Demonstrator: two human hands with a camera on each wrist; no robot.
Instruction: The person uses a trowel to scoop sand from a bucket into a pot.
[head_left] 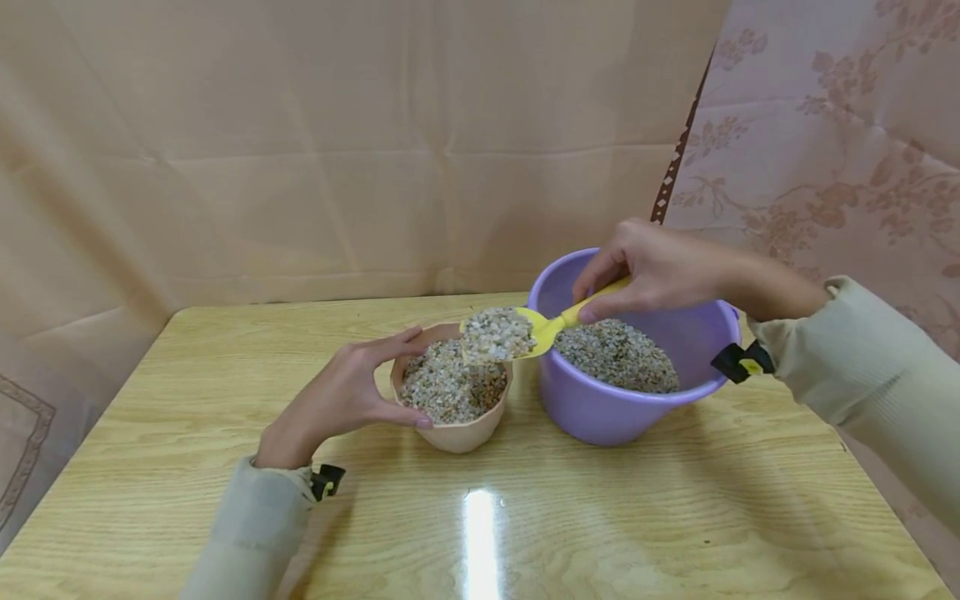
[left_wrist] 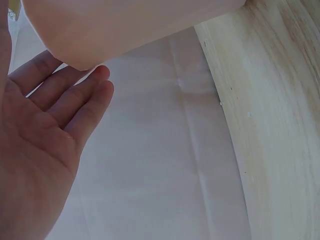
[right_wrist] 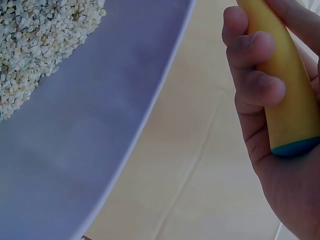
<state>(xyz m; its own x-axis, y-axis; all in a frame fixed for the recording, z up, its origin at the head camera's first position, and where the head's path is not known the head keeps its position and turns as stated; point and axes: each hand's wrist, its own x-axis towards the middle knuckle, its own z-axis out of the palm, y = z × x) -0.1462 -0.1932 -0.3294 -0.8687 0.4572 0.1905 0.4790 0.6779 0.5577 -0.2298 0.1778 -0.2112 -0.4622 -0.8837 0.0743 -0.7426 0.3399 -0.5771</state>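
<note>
My right hand [head_left: 660, 267] grips the handle of a yellow toy shovel [head_left: 551, 331], its fingers wrapped round it in the right wrist view. A heap of pale gravel [head_left: 497, 335] lies on the blade, which overlaps the far right rim of a peach faceted pot [head_left: 459, 437] in the head view. Gravel [head_left: 442, 383] fills the pot close to its rim. My left hand [head_left: 337, 396] holds the pot from the left, thumb at the near rim and fingers round the far side. In the left wrist view several fingers [left_wrist: 82, 97] curve beside the pot's wall.
Just right of the pot stands a purple bucket [head_left: 592, 417], partly filled with gravel [head_left: 618, 357]. Both containers stand on a wooden table [head_left: 247, 375]. Behind it hangs a beige cloth [head_left: 315, 150], with a floral pink cloth [head_left: 840, 150] at the right.
</note>
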